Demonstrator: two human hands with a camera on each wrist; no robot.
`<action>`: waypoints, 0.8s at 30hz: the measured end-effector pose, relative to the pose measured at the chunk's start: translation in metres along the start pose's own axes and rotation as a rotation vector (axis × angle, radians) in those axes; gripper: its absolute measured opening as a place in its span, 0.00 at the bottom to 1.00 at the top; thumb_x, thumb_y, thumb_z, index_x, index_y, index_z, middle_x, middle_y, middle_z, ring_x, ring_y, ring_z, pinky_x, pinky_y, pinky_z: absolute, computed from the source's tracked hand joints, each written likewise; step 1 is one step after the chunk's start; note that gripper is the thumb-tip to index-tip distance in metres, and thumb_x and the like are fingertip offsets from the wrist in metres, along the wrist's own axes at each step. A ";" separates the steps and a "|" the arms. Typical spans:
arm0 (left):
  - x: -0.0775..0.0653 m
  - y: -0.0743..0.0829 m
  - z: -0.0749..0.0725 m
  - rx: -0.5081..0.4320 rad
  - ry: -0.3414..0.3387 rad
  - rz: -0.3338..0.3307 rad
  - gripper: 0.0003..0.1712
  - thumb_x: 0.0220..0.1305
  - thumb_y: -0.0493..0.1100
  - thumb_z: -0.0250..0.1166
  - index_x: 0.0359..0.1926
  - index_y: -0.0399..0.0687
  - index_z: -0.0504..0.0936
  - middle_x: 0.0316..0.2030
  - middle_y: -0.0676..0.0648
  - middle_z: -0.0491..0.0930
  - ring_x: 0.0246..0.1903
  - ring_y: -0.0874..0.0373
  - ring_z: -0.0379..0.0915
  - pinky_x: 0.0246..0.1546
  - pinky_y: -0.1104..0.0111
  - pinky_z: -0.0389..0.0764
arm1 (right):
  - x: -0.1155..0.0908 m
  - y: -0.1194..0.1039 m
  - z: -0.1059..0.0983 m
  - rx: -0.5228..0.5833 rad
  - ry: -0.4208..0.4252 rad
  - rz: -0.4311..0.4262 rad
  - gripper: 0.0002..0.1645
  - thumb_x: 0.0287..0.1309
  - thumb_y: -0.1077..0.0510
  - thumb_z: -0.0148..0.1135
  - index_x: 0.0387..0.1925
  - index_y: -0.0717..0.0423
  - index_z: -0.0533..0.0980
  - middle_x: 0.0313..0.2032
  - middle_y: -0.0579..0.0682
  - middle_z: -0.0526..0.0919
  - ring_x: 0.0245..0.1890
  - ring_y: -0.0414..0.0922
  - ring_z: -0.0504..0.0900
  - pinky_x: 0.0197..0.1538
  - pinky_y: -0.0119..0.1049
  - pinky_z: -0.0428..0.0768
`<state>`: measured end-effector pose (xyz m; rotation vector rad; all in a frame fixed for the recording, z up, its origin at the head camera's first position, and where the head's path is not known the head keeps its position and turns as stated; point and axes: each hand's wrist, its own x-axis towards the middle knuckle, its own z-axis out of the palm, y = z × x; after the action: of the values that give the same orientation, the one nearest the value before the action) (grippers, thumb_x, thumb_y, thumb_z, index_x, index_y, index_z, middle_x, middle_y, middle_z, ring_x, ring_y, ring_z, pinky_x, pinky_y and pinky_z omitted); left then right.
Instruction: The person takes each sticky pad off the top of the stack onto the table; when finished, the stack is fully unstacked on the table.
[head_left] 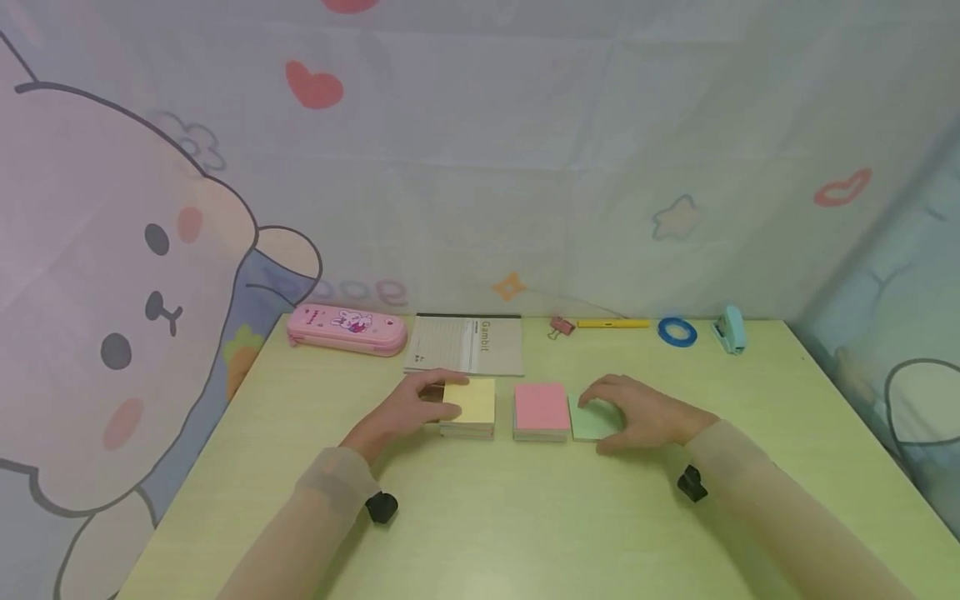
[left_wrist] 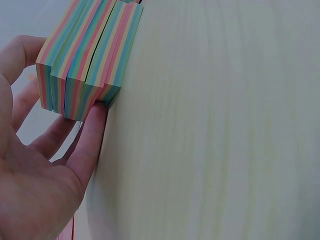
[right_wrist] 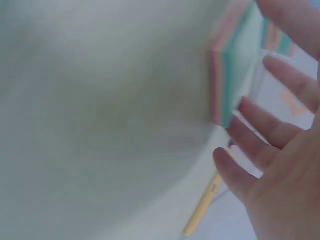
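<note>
Head view, clock taken with 12 at the far edge of the surface (head_left: 510, 517); left hand (head_left: 415, 407) at 9 o'clock of the yellow-topped stack (head_left: 474, 400); grip has thumb and fingers bent round the 9 o'clock side of that stack, holding it; left wrist view shows several pads piled in it, edges striped pink, yellow, green and blue, layers slightly out of line with each other, one fingertip against the stack's lower corner

Right hand (head_left: 643, 415) over the 3 o'clock part of the green pad (head_left: 588, 425); grip spread, thumb and fingers apart and gently bent; right wrist view blurred, fingertips close to the pad, contact cannot be told; pad looks lower than either stack

Row order: pink-topped stack (head_left: 542, 408) at 3 o'clock of the yellow-topped stack, narrow gap between; green pad at 3 o'clock of the pink-topped stack, just beside it

Far edge: notebook (head_left: 450, 342) marked "Gambit" at 12 o'clock of the yellow-topped stack; pink pencil case (head_left: 347, 331) at 10 o'clock of the same stack; binder clip (head_left: 559, 327) at 12 o'clock of the pink-topped stack; yellow pen (head_left: 613, 323) at 12 o'clock of the green pad, lying crosswise; blue tape ring (head_left: 677, 342) between 1 and 2 o'clock of it; teal stapler (head_left: 732, 329) at 2 o'clock; printed cloth (head_left: 525, 125) hangs behind
</note>
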<state>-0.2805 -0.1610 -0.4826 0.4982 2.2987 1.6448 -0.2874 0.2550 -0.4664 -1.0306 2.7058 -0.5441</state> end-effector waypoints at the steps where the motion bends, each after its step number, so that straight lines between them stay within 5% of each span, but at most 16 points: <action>1: 0.000 0.001 0.000 0.002 0.000 0.003 0.28 0.65 0.36 0.73 0.67 0.48 0.81 0.65 0.43 0.78 0.53 0.51 0.78 0.51 0.63 0.81 | 0.000 -0.001 -0.002 -0.003 0.002 -0.001 0.43 0.55 0.39 0.79 0.68 0.50 0.75 0.67 0.51 0.75 0.68 0.54 0.72 0.71 0.57 0.71; 6: 0.001 0.003 0.000 0.013 0.000 0.016 0.28 0.66 0.37 0.72 0.67 0.48 0.81 0.64 0.42 0.78 0.52 0.51 0.78 0.52 0.63 0.80 | 0.006 -0.016 -0.015 0.044 0.062 -0.024 0.56 0.56 0.32 0.76 0.76 0.55 0.66 0.73 0.52 0.69 0.73 0.53 0.68 0.73 0.56 0.69; 17: 0.002 -0.004 -0.001 0.001 -0.004 -0.005 0.28 0.65 0.38 0.73 0.66 0.49 0.81 0.65 0.42 0.78 0.54 0.50 0.78 0.50 0.63 0.82 | 0.031 -0.065 -0.006 0.058 0.052 -0.038 0.52 0.57 0.37 0.77 0.78 0.43 0.65 0.79 0.53 0.59 0.78 0.55 0.61 0.73 0.58 0.68; 24: 0.001 -0.003 0.000 0.000 -0.014 0.020 0.29 0.66 0.37 0.72 0.67 0.46 0.80 0.63 0.40 0.78 0.50 0.53 0.79 0.48 0.64 0.83 | 0.043 -0.065 0.005 0.015 0.056 -0.089 0.47 0.60 0.39 0.76 0.76 0.44 0.68 0.72 0.46 0.71 0.70 0.47 0.71 0.71 0.51 0.73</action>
<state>-0.2822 -0.1615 -0.4856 0.5325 2.2915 1.6448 -0.2783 0.1797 -0.4466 -1.1530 2.7095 -0.6164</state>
